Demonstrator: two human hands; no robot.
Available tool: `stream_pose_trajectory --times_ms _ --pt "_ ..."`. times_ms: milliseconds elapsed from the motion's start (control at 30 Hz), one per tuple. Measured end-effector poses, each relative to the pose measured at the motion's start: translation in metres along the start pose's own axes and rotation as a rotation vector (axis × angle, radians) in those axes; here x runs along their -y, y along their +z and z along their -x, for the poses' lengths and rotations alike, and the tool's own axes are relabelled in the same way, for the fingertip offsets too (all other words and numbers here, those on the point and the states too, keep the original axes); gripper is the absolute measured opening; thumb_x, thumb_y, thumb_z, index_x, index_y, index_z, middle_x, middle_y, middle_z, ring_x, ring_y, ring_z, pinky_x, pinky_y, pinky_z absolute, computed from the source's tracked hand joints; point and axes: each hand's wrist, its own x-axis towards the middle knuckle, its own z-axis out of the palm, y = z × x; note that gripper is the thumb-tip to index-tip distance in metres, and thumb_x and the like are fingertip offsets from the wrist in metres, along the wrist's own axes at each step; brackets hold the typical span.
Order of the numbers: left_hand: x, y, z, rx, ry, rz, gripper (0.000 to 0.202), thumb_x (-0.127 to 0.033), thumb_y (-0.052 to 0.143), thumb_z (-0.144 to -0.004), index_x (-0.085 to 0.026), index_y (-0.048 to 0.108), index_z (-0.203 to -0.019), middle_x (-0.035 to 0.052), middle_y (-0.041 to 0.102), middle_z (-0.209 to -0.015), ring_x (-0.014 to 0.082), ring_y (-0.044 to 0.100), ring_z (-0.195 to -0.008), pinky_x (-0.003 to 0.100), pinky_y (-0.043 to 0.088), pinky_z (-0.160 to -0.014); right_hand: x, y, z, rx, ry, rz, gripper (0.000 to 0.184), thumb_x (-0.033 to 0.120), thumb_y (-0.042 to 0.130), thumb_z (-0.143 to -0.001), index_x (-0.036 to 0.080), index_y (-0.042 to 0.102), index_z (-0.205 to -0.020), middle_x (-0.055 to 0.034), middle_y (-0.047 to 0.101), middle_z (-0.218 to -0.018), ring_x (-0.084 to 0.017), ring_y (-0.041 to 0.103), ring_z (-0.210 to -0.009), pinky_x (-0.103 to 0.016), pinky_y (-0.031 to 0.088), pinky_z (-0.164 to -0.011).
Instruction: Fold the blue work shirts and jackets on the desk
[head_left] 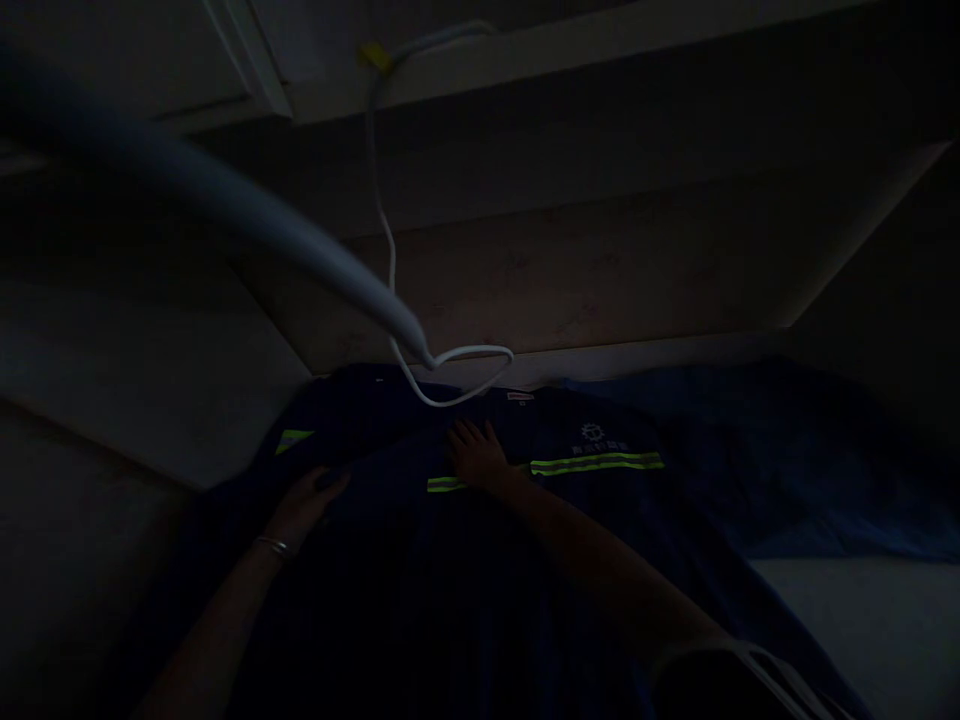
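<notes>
A dark blue work jacket (pixel 600 520) with yellow-green reflective strips lies spread out, its collar toward the far wall. A pale gear-shaped logo with lettering sits above the strip on its right side, and a small label shows inside the neck. My right hand (pixel 478 457) rests flat on the upper front, fingers spread, just above a strip. On the left, my left hand (pixel 304 508) has its thumb and fingers closed on a fold of the jacket front; the dark hides the fingertips. A bracelet circles that wrist.
A pale tube (pixel 300 235) slants in from the upper left, close to the camera. From it hangs a looped white cable (pixel 390 235), running up to a ledge (pixel 525 62). Another blue cloth (pixel 825 480) lies at right on a pale surface (pixel 847 600). Walls enclose the sides.
</notes>
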Motion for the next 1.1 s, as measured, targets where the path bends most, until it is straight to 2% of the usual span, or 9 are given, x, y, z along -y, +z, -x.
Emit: stream_pose_trajectory --times_ms 133,233,300,400,500,733,833,1000,1100 --pt "-0.006 0.007 -0.009 -0.085 0.033 0.237 0.047 -0.049 0.070 -0.076 -0.017 0.063 -0.110 0.0081 0.074 -0.099 0.0186 0.070 -0.084 0.026 0.055 -0.066 0.032 -0.006 0.013 -0.146 -0.029 -0.054 0.051 0.036 0.027 -0.103 0.015 0.042 -0.146 -0.0116 0.036 -0.156 -0.028 0.031 -0.142 -0.057 0.015 -0.117" --pt "-0.003 0.020 0.000 0.113 -0.100 0.410 0.049 -0.057 0.057 -0.085 -0.017 0.063 -0.112 0.0130 0.071 -0.116 0.0223 0.070 -0.097 0.033 0.058 -0.076 0.062 0.004 0.033 -0.126 -0.135 -0.095 0.054 0.043 0.025 -0.103 0.015 0.042 -0.146 -0.0109 0.037 -0.155 -0.026 0.031 -0.143 -0.055 0.014 -0.118" --pt "0.008 0.027 0.010 0.206 -0.198 0.393 0.052 -0.058 0.064 -0.079 -0.020 0.064 -0.114 0.0128 0.069 -0.122 0.0250 0.069 -0.103 0.036 0.058 -0.079 0.073 0.018 0.043 -0.020 -0.184 -0.076 0.058 0.047 0.028 -0.101 0.014 0.043 -0.146 -0.0124 0.037 -0.155 -0.028 0.027 -0.145 -0.058 0.010 -0.118" --pt "0.028 0.030 0.020 0.168 -0.162 0.183 0.058 -0.050 0.081 -0.065 -0.023 0.066 -0.114 0.0107 0.070 -0.122 0.0269 0.068 -0.105 0.038 0.057 -0.082 0.075 0.031 0.047 0.101 -0.190 -0.036 0.061 0.049 0.028 -0.100 0.013 0.041 -0.148 -0.0130 0.033 -0.157 -0.030 0.022 -0.147 -0.061 0.006 -0.118" --pt "0.039 0.024 0.020 0.130 -0.026 0.107 0.059 -0.044 0.087 -0.059 -0.018 0.068 -0.108 0.0124 0.073 -0.114 0.0274 0.070 -0.099 0.039 0.056 -0.087 0.072 0.025 0.045 0.146 -0.195 -0.046 0.063 0.051 0.028 -0.100 0.013 0.040 -0.148 -0.0127 0.031 -0.157 -0.031 0.022 -0.147 -0.062 0.008 -0.117" --pt "0.028 0.026 0.013 -0.021 0.049 0.195 0.040 -0.039 0.057 -0.090 -0.024 0.056 -0.127 0.0091 0.065 -0.130 0.0166 0.068 -0.104 0.029 0.054 -0.089 0.101 -0.001 0.074 -0.016 -0.183 -0.098 0.063 0.049 0.027 -0.101 0.010 0.037 -0.149 -0.0166 0.031 -0.156 -0.031 0.029 -0.144 -0.056 0.012 -0.119" --pt "0.027 0.031 0.021 -0.015 -0.031 0.172 0.047 -0.046 0.058 -0.089 -0.025 0.052 -0.131 0.0131 0.063 -0.133 0.0211 0.068 -0.105 0.034 0.057 -0.082 0.109 0.006 0.089 0.056 -0.203 -0.091 0.066 0.052 0.027 -0.100 0.007 0.042 -0.147 -0.0186 0.034 -0.155 -0.033 0.027 -0.144 -0.058 0.015 -0.118" --pt "0.041 0.036 0.043 0.160 -0.112 0.118 0.051 -0.048 0.074 -0.074 -0.021 0.064 -0.116 0.0138 0.071 -0.118 0.0250 0.071 -0.096 0.036 0.058 -0.073 0.100 0.021 0.096 0.099 -0.281 -0.090 0.066 0.054 0.028 -0.100 0.010 0.039 -0.149 -0.0171 0.031 -0.156 -0.032 0.020 -0.147 -0.059 0.008 -0.119" --pt "0.047 0.036 0.047 0.082 -0.043 0.018 0.041 -0.040 0.069 -0.078 -0.015 0.065 -0.110 0.0149 0.073 -0.111 0.0251 0.071 -0.093 0.036 0.057 -0.076 0.096 0.020 0.097 0.080 -0.311 -0.103 0.062 0.054 0.030 -0.100 0.016 0.040 -0.148 -0.0162 0.032 -0.156 -0.034 0.021 -0.147 -0.063 0.007 -0.117"
